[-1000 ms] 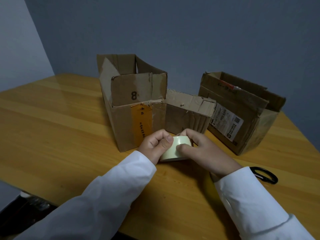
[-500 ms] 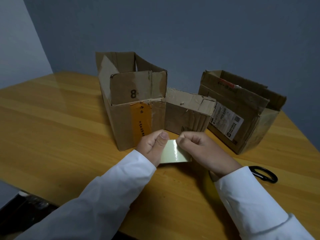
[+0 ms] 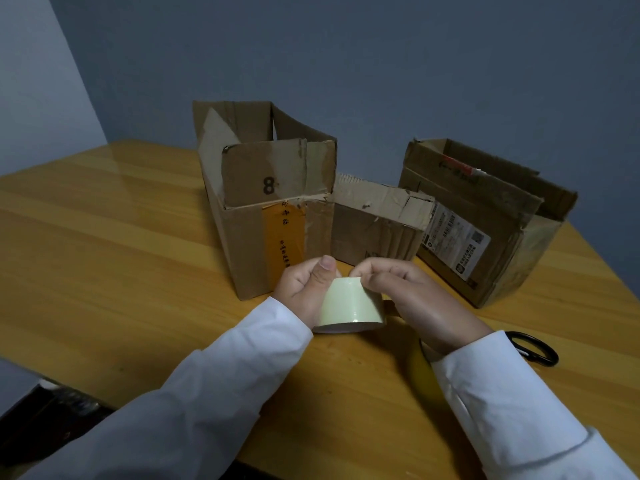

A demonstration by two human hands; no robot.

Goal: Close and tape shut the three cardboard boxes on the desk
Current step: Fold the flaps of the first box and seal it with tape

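Head view looks down on a wooden desk point(image 3: 104, 244) with both hands at lower centre of the frame. The left hand point(image 3: 304, 292) curls round the pale yellow tape roll point(image 3: 346, 304), thumb up on its far edge. The right hand point(image 3: 412, 296) pinches at the roll's upper rim with thumb and forefinger. Just behind the hands, at centre frame, stands the tall box point(image 3: 266, 199) marked 8, its flaps up and an orange strip down its front. Touching its right side is the small box point(image 3: 377, 225). Further right, close by, sits the labelled box point(image 3: 485, 220), top flaps open. Black scissors point(image 3: 533, 348) lie at right, partly hidden behind the right sleeve point(image 3: 512, 410).
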